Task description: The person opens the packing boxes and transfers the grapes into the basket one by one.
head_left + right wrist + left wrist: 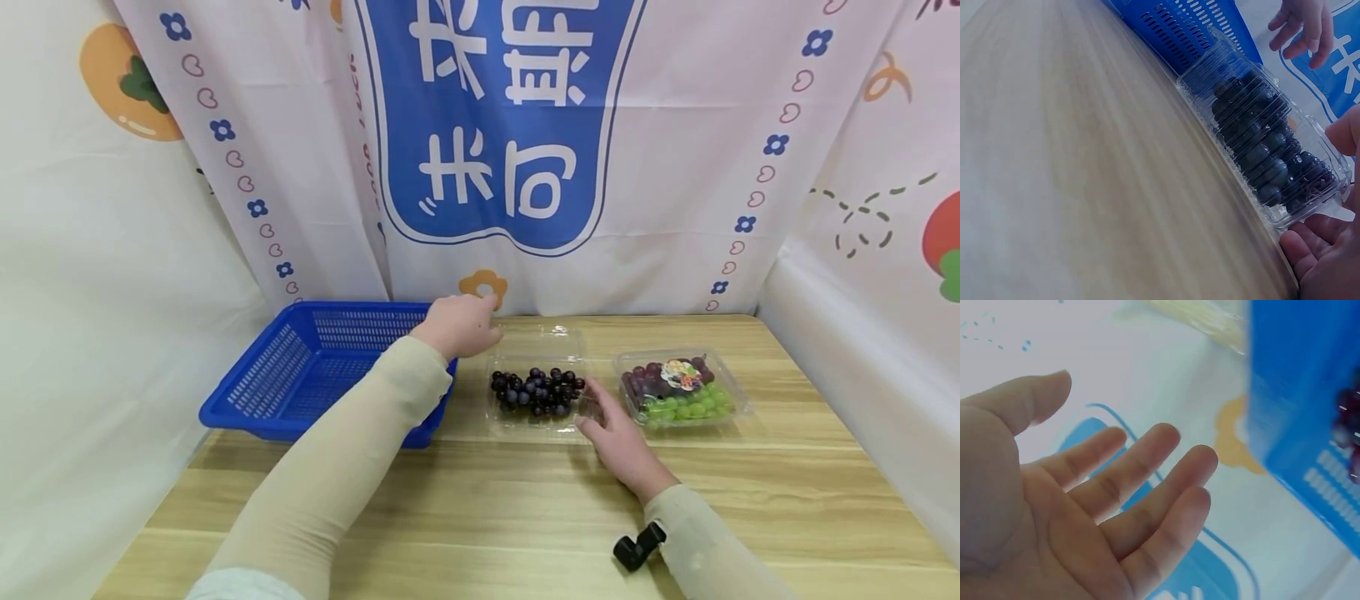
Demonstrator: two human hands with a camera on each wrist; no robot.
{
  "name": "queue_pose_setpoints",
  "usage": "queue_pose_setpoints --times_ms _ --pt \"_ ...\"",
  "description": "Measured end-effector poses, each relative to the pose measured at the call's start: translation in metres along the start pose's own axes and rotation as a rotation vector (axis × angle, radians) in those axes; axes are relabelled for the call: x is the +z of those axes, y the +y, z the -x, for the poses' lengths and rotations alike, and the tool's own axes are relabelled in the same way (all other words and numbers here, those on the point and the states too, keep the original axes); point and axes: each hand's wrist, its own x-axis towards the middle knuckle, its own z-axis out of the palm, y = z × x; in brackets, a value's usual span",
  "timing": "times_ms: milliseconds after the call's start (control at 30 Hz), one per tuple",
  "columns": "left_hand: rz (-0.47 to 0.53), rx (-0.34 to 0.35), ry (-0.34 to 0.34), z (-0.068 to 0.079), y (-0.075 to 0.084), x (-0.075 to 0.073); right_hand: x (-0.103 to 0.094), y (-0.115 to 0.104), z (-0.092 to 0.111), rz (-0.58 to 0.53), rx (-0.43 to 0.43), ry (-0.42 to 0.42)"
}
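Observation:
My left hand [459,325] hovers over the right rear corner of a blue plastic basket [251,358], holding nothing; its fingers [1141,465] spread loosely in the left wrist view. Dark red grapes [1349,428] show against the basket's blue wall there; in the head view my forearm covers part of the basket. Beside it stands a clear hinged plastic box [517,427], lid [536,340] folded back, with a bunch of black grapes [536,392] inside. My right hand [621,442] holds the box's right end, one fingertip at the rim and other fingers lower down.
Right of my right hand sits a closed clear box [678,387] of red and green grapes with a round label. All of this stands on a wood-grain table [487,517]. Printed white cloth [675,208] hangs behind the table and at both sides.

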Motion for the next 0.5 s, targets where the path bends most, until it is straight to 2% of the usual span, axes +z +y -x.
queue_pose_setpoints --times_ms 267,500 --pt "-0.060 0.111 -0.043 0.005 0.036 0.001 0.000 -0.001 0.000 0.007 0.000 -0.001" --pt "-0.062 0.163 -0.058 0.008 0.061 0.017 0.000 -0.002 0.001 0.002 0.003 -0.004"
